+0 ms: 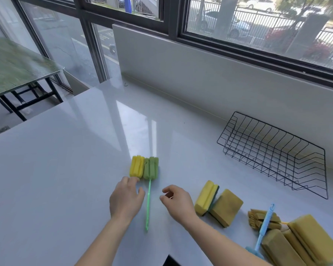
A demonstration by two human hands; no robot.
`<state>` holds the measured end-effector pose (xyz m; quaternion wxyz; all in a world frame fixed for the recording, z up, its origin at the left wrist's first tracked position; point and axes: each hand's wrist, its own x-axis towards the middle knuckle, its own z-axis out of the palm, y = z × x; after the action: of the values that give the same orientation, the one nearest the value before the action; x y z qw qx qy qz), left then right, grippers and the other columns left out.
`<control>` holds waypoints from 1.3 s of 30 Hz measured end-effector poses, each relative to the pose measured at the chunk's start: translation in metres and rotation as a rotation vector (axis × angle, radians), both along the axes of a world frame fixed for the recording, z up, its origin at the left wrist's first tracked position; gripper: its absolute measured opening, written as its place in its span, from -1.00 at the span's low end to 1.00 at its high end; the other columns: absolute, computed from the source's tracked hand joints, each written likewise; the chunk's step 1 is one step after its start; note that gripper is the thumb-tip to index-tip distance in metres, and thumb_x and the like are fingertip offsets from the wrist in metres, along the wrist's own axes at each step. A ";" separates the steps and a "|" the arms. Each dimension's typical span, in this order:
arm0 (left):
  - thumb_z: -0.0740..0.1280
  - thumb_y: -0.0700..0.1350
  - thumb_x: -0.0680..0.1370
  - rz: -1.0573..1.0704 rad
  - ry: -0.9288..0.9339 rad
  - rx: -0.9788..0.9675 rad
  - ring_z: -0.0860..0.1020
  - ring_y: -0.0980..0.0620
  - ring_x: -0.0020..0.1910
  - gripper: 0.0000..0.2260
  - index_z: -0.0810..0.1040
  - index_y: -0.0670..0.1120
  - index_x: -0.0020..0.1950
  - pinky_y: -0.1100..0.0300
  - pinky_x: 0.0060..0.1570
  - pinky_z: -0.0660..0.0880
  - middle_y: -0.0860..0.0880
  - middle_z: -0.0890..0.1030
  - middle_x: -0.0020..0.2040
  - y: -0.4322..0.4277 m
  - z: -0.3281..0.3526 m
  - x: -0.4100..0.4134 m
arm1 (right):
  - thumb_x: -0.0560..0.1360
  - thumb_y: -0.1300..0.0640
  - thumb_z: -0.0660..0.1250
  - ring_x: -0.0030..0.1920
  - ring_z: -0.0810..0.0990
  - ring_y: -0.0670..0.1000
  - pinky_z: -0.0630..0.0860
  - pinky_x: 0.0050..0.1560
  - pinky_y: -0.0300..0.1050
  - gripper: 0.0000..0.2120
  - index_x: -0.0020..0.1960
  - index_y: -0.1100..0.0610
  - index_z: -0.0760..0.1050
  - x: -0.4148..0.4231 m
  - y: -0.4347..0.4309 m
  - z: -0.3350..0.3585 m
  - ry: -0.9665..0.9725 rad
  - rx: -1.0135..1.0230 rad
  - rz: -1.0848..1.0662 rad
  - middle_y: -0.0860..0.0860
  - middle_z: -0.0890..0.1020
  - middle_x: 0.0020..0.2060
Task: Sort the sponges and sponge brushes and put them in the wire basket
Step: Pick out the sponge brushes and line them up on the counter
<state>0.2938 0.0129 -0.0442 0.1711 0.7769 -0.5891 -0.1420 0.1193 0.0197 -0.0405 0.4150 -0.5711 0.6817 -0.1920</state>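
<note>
A yellow sponge brush head and a green sponge brush head lie side by side on the white counter. The green brush's thin handle runs toward me. My left hand rests flat over the yellow brush's handle, fingertips touching its head. My right hand hovers just right of the green handle, fingers curled and apart, holding nothing. A black wire basket stands at the right against the wall with nothing in it. Two yellow sponges lie right of my hand.
At the lower right lie several more yellow-brown sponges, a blue-handled sponge brush and a brownish brush head. The counter's left edge drops off toward a green table. A window wall runs along the back.
</note>
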 end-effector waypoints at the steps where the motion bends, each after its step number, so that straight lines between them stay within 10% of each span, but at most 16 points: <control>1: 0.28 -0.02 0.51 -0.028 0.001 -0.011 0.53 -0.04 0.04 -0.74 0.57 0.03 0.18 0.09 -0.18 0.49 0.02 0.55 0.06 0.001 0.002 -0.007 | 0.52 0.01 0.34 -0.05 0.60 -0.07 0.53 0.00 -0.16 -0.77 0.15 0.01 0.58 -0.005 0.001 0.003 0.004 -0.016 0.000 -0.11 0.63 -0.10; 10: 0.30 0.02 0.53 -0.252 0.126 -0.086 0.54 0.04 0.05 -0.77 0.57 0.07 0.16 0.10 -0.13 0.50 0.08 0.57 0.05 0.003 0.020 -0.100 | 0.51 -0.02 0.34 -0.18 0.56 -0.24 0.37 -0.19 -0.45 -0.82 0.10 -0.06 0.60 -0.084 0.023 0.035 0.032 -0.196 -0.105 -0.19 0.63 -0.14; 17: 0.31 0.00 0.52 -0.534 0.184 -0.068 0.57 0.05 -0.02 -0.84 0.57 0.09 0.08 0.08 -0.09 0.51 0.10 0.56 -0.03 0.014 0.028 -0.190 | 0.49 0.07 0.33 -0.12 0.58 -0.01 0.51 -0.02 -0.02 -0.88 -0.06 0.07 0.62 -0.174 0.057 0.048 0.223 -0.296 -0.178 -0.04 0.65 -0.19; 29: 0.28 0.05 0.54 -0.809 0.133 0.187 0.56 0.07 -0.26 -0.81 0.59 -0.01 -0.17 0.08 -0.24 0.52 0.05 0.59 -0.26 0.042 0.020 -0.301 | 0.55 0.06 0.28 0.00 0.62 0.01 0.52 -0.07 -0.09 -0.82 0.08 0.00 0.63 -0.320 0.076 0.061 0.490 -0.271 -0.362 -0.08 0.69 -0.04; 39: 0.39 0.07 0.42 -0.676 0.084 0.355 0.56 0.19 -0.33 -0.89 0.69 0.09 -0.16 0.24 -0.39 0.49 0.16 0.62 -0.31 0.049 0.010 -0.320 | 0.55 0.20 0.24 0.12 0.59 0.04 0.54 0.01 -0.09 -0.66 0.21 -0.10 0.60 -0.447 0.055 0.031 0.670 0.194 -0.174 -0.06 0.64 0.12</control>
<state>-0.0258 0.0623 -0.0342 0.0016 0.5499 -0.7706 -0.3221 -0.3281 0.0751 -0.0093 0.2029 -0.5001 0.8411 0.0367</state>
